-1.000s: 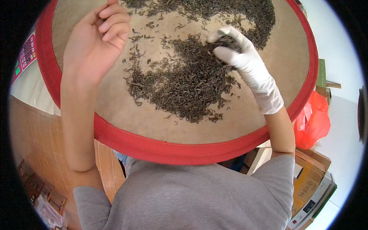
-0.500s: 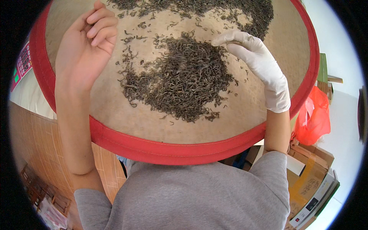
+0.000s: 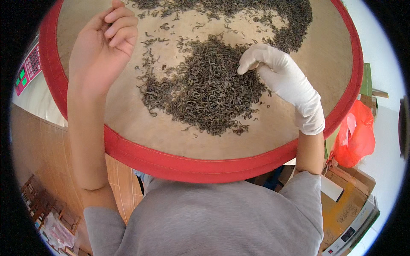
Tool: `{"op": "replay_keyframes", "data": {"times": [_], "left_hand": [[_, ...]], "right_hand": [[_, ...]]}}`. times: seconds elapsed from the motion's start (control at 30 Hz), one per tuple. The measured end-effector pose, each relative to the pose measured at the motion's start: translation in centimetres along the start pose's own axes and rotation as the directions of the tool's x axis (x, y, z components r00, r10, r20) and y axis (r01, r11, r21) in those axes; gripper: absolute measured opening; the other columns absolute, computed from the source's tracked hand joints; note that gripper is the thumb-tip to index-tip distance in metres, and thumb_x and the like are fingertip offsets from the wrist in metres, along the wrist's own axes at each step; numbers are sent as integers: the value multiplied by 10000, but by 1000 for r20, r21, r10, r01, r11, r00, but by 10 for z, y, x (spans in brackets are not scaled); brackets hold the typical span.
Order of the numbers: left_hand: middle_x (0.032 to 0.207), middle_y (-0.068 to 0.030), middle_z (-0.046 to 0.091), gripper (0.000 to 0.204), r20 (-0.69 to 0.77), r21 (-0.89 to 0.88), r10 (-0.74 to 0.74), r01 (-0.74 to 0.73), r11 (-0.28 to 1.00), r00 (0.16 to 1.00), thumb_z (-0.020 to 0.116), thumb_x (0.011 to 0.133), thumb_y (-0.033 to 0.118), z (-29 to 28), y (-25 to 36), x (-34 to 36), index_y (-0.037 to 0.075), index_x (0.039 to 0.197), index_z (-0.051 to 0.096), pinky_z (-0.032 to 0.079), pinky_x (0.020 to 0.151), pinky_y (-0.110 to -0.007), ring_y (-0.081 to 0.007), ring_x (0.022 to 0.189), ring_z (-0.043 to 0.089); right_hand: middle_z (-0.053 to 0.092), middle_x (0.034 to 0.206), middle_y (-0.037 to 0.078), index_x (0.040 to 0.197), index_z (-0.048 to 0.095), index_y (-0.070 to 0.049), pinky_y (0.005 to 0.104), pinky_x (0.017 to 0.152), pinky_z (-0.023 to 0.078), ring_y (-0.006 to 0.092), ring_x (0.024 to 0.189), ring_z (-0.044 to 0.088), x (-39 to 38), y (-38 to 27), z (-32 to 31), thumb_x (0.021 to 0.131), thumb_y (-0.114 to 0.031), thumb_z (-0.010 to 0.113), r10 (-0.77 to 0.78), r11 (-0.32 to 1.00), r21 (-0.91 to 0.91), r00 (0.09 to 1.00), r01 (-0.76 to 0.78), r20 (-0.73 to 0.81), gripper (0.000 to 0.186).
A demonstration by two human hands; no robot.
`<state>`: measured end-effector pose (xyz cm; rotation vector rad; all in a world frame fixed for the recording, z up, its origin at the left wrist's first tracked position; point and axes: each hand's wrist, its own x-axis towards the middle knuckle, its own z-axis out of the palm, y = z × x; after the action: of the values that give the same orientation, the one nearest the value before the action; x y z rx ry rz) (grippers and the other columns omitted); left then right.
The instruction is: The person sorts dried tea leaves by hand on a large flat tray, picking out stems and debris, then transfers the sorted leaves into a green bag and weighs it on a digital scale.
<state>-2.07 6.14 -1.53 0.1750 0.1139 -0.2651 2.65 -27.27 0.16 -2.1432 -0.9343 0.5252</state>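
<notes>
Dark leaves (image 3: pixel 213 91) heaped mid-frame on your red-rimmed tray (image 3: pixel 205 170). Your right hand (image 3: pixel 279 74) is half-curled at their edge, left hand (image 3: pixel 104 53) loosely curled upper left; can't tell if either's holding any. Red bag (image 3: pixel 355 136) right, brown floor (image 3: pixel 47 153) lower left.

This looks like a small workroom or the back of a shop; which of the two cannot be told. Its centre is taken up by a broad round tray (image 3: pixel 200 168) with a red rim, heaped with dark, curled leaves (image 3: pixel 213 89). Near ten o'clock sits a pink keypad device (image 3: pixel 30 68), probably a scale. At three o'clock a red plastic bag (image 3: pixel 355 134) hangs near a white wall (image 3: pixel 388 128), with cardboard boxes (image 3: pixel 346 200) at four. Dark wooden furniture (image 3: pixel 34 192) stands at eight o'clock on wood-look flooring (image 3: pixel 47 149).
</notes>
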Motion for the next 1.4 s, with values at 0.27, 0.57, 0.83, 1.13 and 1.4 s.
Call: {"op": "replay_keyframes", "data": {"times": [0.27,0.57,0.83,1.13,1.4], "left_hand": [[722,-5,357,171,-33,-29,-19,18,999,999,340,995,85,13,-12,3,-2,952,480,274,504,-224,-90,581,312],[733,-1,385,164,-9,-47,83,-83,995,997,358,984,68,5,-6,1,-6,981,505,283,492,-223,-91,591,325],[739,-8,401,157,-72,13,136,-136,991,988,368,979,59,0,-10,2,-13,984,508,286,494,-221,-93,592,327],[740,-3,397,147,-95,39,109,-106,994,989,372,980,63,-4,-11,4,2,987,505,295,498,-222,-94,597,337],[743,3,396,147,-85,64,105,-100,993,991,375,979,67,2,-19,6,3,992,507,292,491,-216,-88,597,340]], "right_hand": [[608,1145,132,1152,601,-101,395,907,467,283,1040,589,25,-24,66,811,-139,616,-469,816,-447,872,366,-142,343],[583,1104,98,995,600,-71,377,966,425,249,1062,545,25,-46,94,750,-220,611,-352,586,-636,865,502,358,287],[670,983,114,1071,642,-70,353,870,512,288,929,635,-1,-8,17,728,96,476,-249,926,-359,900,114,-357,416],[683,1026,113,816,684,-73,373,857,511,305,985,628,-17,-8,34,674,109,548,-277,954,-103,959,283,65,267],[647,841,106,878,660,-81,374,724,516,300,801,630,-16,-2,30,754,22,575,-208,960,-238,941,145,-266,182]]}}
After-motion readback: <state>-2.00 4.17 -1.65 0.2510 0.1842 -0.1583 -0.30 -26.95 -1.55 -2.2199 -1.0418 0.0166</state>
